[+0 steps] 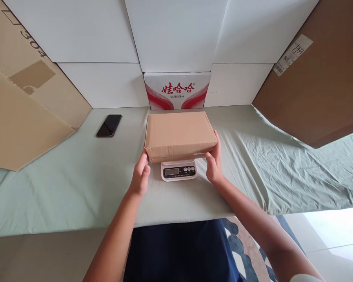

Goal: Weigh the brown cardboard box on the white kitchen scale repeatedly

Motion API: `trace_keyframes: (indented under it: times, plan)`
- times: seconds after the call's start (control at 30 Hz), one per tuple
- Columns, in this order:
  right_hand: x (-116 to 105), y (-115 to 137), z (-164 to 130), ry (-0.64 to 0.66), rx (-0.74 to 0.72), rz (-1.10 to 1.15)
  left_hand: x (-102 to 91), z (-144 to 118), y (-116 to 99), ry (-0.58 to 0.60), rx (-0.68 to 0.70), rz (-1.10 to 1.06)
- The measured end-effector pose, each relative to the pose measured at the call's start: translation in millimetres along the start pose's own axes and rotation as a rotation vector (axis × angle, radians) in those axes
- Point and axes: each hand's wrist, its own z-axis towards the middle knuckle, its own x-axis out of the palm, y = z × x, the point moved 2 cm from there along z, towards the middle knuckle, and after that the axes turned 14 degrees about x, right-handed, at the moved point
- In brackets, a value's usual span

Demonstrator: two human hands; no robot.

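A closed brown cardboard box [181, 131] is held between my two hands, over a white digital scale [179, 176]. My left hand [140, 174] presses on the box's left side, its thumb near the front corner. On the right side, my right hand [214, 162] grips the front corner with the fingers along the side. Only the front of the scale shows, with a dark display and several round buttons; the box hides its platform. Whether the box rests on the platform or hangs just above it, I cannot tell.
A black phone [109, 125] lies on the green cloth [76, 176] to the left. Behind stands a white and red carton [178, 91] among white panels [176, 35]. Large cardboard sheets flank the table at left [26, 98] and right [320, 78].
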Motion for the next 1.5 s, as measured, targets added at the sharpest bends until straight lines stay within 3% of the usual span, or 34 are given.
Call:
trace_keyframes:
  times: [0.43, 0.5, 0.6, 0.7, 1.03, 1.5]
  plan:
    - [4.8, 1.6, -3.7, 0.005, -0.01, -0.013, 0.7, 3.1, -0.5, 0.002, 0.009, -0.007]
    - [1.8, -0.8, -2.3, -0.004, 0.005, -0.01, -3.6, 5.8, -1.5, -0.062, 0.06, -0.016]
    - [-7.8, -3.4, 5.6, -0.071, 0.072, 0.089, -16.1, 10.1, -2.7, -0.246, 0.139, -0.029]
    - [-18.6, -3.8, 17.0, -0.172, 0.159, 0.249, -24.4, 12.0, -1.6, -0.32, 0.116, -0.031]
    - [-24.9, -13.4, 30.3, -0.245, 0.27, 0.368, -19.0, 9.6, 3.4, -0.245, 0.105, -0.021]
    - [-20.7, -16.1, 28.8, -0.196, 0.282, 0.312, -15.1, 9.6, 1.0, -0.21, 0.087, -0.031]
